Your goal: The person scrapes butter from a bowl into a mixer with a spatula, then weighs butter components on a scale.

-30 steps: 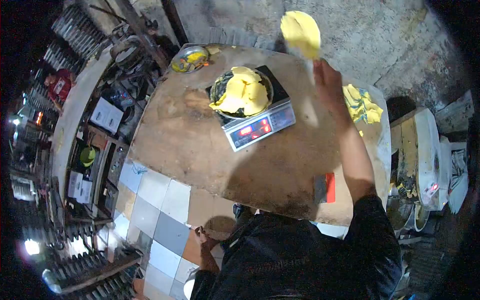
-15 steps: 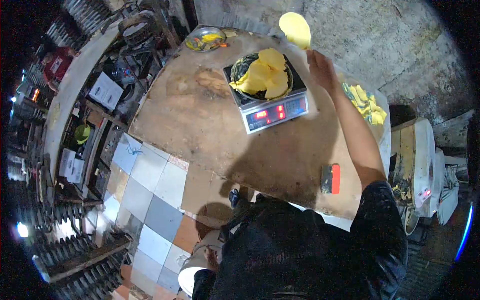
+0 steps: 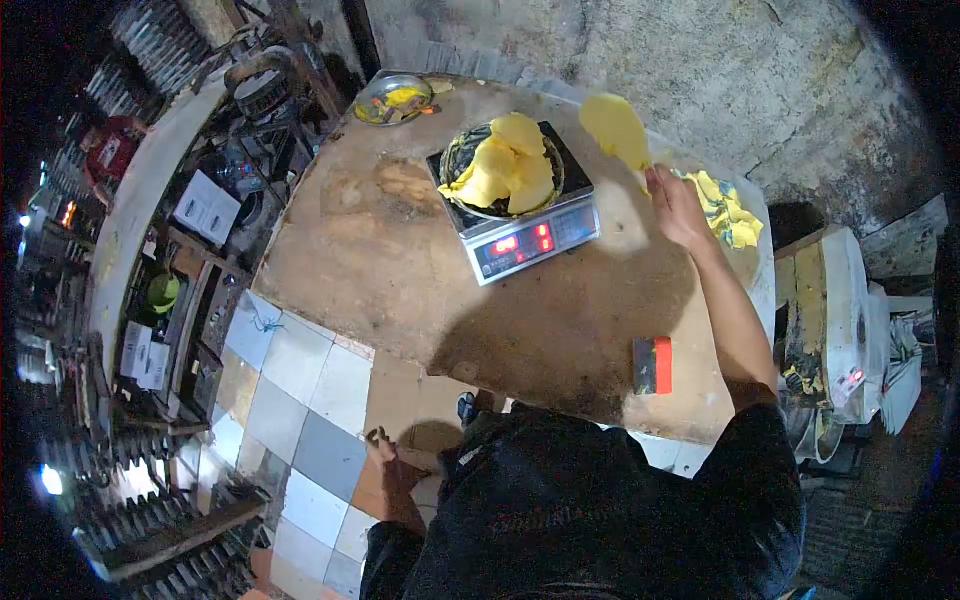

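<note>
My right hand (image 3: pixel 677 207) pinches the lower edge of a flat yellow oval sheet (image 3: pixel 614 130), held up to the right of the scale. A digital scale (image 3: pixel 530 242) with lit red digits stands on the wooden table (image 3: pixel 330 230). On its platform sits a round dark bowl (image 3: pixel 458 160) heaped with similar yellow sheets (image 3: pixel 505 165), some overhanging the rim. Just beyond my right hand lies a pile of crumpled yellow pieces (image 3: pixel 725 208) at the table's right edge. My left hand (image 3: pixel 382 450) hangs over the tiled floor, fingers apart and holding nothing.
A metal plate (image 3: pixel 394 100) with yellow and orange scraps is at the table's far left corner. A red and black block (image 3: pixel 653 366) lies near the front edge. Another person (image 3: pixel 112 150) in red is at a long counter on the left. A whitish machine (image 3: pixel 845 320) stands right.
My right hand has come nearer with the yellow sheet, down and to the right. My left hand has moved up and left, away from a white bucket. The scale's digits differ.
</note>
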### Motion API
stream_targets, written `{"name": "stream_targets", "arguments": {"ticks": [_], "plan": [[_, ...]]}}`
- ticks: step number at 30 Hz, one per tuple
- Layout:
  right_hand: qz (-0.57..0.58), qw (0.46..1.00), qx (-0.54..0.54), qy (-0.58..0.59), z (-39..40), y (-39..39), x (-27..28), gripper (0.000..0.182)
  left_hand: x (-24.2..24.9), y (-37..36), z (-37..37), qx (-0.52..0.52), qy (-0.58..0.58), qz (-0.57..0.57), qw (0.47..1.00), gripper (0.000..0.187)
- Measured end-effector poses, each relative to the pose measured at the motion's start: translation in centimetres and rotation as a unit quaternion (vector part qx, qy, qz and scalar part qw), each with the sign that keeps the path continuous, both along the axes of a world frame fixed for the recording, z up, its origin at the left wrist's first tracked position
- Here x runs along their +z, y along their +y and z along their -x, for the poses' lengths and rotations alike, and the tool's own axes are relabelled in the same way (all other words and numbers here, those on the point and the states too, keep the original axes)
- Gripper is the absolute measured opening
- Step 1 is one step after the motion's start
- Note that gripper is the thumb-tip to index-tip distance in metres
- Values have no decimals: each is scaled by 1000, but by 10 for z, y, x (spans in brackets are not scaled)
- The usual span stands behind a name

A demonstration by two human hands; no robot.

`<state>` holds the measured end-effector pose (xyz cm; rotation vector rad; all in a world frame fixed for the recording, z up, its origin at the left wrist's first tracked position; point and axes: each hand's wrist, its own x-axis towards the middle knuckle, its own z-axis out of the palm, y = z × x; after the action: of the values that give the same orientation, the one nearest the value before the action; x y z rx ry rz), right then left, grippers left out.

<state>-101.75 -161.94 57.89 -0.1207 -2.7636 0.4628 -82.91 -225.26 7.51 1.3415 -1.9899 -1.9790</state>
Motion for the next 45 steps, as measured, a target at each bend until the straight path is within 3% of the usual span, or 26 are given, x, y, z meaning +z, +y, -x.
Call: {"name": "stream_targets", "arguments": {"ticks": [2, 3, 5, 7, 8, 9, 10, 12, 15, 16, 17, 19, 22, 25, 29, 30, 33, 35, 39, 41, 43, 45], "plan": [[6, 1000, -21, -8, -13, 6, -10, 22, 19, 10, 28, -14, 126, -85, 988, 22], [9, 999, -40, -17, -19, 8, -16, 23, 30, 19, 43, -16, 128, -82, 988, 22], [3, 997, -35, -61, -29, 4, -35, 24, 92, 71, 75, -172, 122, 176, 962, 20], [-7, 994, -26, -105, -29, -1, -49, 26, 127, 119, 116, -292, 131, 163, 933, 14], [-52, 992, -23, -112, -26, -4, -54, 24, 169, 163, 134, -288, 268, 168, 904, 15], [-96, 988, -20, -120, -23, -5, -59, 22, 226, 193, 157, -377, 184, 161, 893, 17], [-105, 993, 25, -45, -19, -5, -62, 20, 229, 217, 180, -398, 339, 173, 835, 18], [-107, 993, 50, -17, -1, 0, -67, 20, 295, 276, 201, -394, 313, 162, 849, 18], [-134, 988, 76, 32, 38, 7, -44, 21, 308, 336, 237, -328, 318, -112, 882, 14], [-157, 984, 75, 48, 50, 8, -31, 22, 301, 352, 244, -308, 338, -174, 872, 24], [-156, 983, 78, 49, 61, 6, -20, 22, 306, 365, 247, -305, 338, -171, 873, 24], [-222, 971, 85, -17, 82, 0, -3, 26, 323, 384, 252, -281, 178, -172, 927, 48], [-248, 960, 128, 7, 104, 5, -12, 27, 328, 398, 261, -269, 165, -170, 934, 60], [-285, 945, 161, 19, 111, 2, -22, 28, 314, 400, 276, -262, 199, -140, 934, 60], [-298, 935, 191, 0, 110, 2, -35, 31, 325, 398, 282, -272, 196, -188, 923, 42], [-300, 935, 192, -1, 107, 0, -40, 31, 329, 399, 281, -260, 190, -202, 925, 33], [-322, 934, 152, 21, 100, -3, -62, 31, 324, 401, 283, -253, 205, -208, 922, 33], [-260, 957, 130, 11, 99, 1, -80, 30, 322, 403, 283, -233, 213, -211, 925, 34], [-274, 949, 141, 62, 90, 3, -104, 30, 302, 409, 295, -226, 226, -199, 927, 37], [-215, 965, 142, 55, 88, 0, -109, 29, 293, 412, 302, -212, 240, -206, 925, 36], [-168, 981, 82, -50, 84, -6, -110, 23, 290, 414, 309, -217, 208, -101, 948, 37], [-160, 983, 93, -21, 86, -4, -123, 23, 291, 414, 311, -225, 217, -106, 944, 35]]}}
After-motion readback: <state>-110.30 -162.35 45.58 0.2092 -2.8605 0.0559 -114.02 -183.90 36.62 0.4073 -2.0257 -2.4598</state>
